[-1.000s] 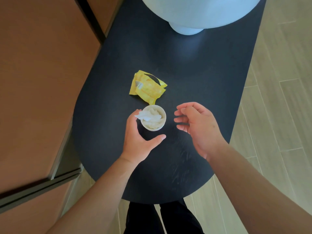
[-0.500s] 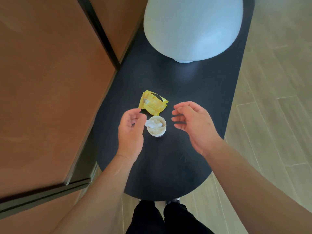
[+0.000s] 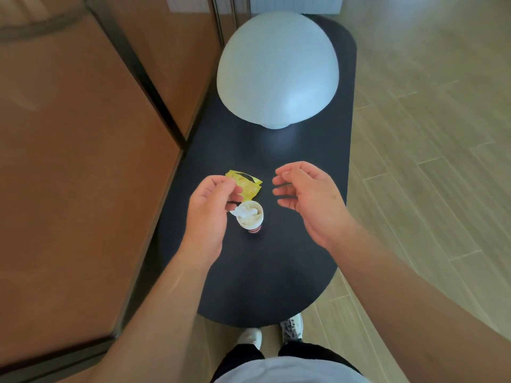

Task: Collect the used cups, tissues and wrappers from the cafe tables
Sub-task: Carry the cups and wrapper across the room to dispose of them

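A small white paper cup stands on the dark oval table, stuffed with crumpled white tissue that pokes out on its left. Just behind it lies a crumpled yellow wrapper. My left hand hovers at the cup's left side with loosely curled fingers. Its fingertips overlap the wrapper's left edge and its thumb is close to the tissue, and no firm grip shows. My right hand hovers to the right of the cup, fingers relaxed and holding nothing.
A large pale-blue dome lamp stands on the far half of the table. A brown panelled wall with dark frames runs along the left. Light wood floor lies to the right. My shoes are at the table's near end.
My left hand left the cup's side and rose to the tissue and the wrapper's edge. The camera pulled back, bringing the whole lamp into view. My right hand stayed beside the cup.
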`<state>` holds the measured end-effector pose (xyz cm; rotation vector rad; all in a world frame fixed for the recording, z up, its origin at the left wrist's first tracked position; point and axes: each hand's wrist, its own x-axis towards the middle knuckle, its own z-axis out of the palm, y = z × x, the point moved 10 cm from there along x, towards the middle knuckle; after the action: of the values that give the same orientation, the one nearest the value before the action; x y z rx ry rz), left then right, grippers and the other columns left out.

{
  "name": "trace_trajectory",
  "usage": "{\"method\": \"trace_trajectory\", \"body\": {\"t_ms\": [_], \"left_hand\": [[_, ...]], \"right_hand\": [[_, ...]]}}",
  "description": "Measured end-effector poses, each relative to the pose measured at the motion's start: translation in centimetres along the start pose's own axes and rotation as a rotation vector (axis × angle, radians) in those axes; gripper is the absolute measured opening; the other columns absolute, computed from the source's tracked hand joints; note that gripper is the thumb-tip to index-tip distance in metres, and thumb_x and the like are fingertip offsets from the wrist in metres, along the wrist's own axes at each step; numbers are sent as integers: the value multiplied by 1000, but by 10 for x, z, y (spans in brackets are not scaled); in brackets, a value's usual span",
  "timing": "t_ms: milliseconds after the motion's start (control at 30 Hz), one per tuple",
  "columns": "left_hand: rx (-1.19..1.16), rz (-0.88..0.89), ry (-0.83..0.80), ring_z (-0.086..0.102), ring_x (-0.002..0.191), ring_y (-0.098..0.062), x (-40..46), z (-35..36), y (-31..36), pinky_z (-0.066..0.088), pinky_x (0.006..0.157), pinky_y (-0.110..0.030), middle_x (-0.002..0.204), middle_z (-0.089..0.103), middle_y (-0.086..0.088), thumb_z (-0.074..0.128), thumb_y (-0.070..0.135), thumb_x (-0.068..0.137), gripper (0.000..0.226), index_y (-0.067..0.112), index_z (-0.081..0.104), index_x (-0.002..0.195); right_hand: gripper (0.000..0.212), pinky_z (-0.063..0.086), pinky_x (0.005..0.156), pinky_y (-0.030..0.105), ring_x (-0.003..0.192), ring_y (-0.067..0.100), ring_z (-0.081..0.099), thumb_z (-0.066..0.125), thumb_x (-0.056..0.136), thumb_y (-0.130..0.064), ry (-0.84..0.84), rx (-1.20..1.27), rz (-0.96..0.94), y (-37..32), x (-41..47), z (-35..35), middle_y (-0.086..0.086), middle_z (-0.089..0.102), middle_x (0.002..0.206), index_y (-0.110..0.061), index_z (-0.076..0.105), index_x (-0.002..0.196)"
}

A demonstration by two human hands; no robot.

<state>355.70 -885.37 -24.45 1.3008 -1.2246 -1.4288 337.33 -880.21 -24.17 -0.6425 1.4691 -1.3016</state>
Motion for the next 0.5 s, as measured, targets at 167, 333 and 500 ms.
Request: {"method": "trace_trajectory", "body": {"t_ms": [167,333,500], "left_hand": [[7,56,-138,65,74,-6,-4,-1,36,49,71,-22,76,71,9,59,30,82,11,25,66,74],[-15,84,-295,67,73,-9,-14,1,60,51,65,-19,82,73,5,66,42,69,9,34,69,65],[13,76,-431,67,75,-11,-37,11,65,48,76,-32,79,72,6,65,46,68,13,33,69,65]], "right_hand": [[15,51,64,23,75,10,67,57,72,-31,76,38,-50,-19,-32,-2,-6,71,81,-28,71,75],[14,52,66,24,75,11,67,58,74,-31,134,55,-119,-33,-69,9,-5,71,81,-28,72,76],[14,52,67,26,75,11,67,58,74,-32,210,81,-171,-39,-108,12,-4,71,83,-26,71,78]]}}
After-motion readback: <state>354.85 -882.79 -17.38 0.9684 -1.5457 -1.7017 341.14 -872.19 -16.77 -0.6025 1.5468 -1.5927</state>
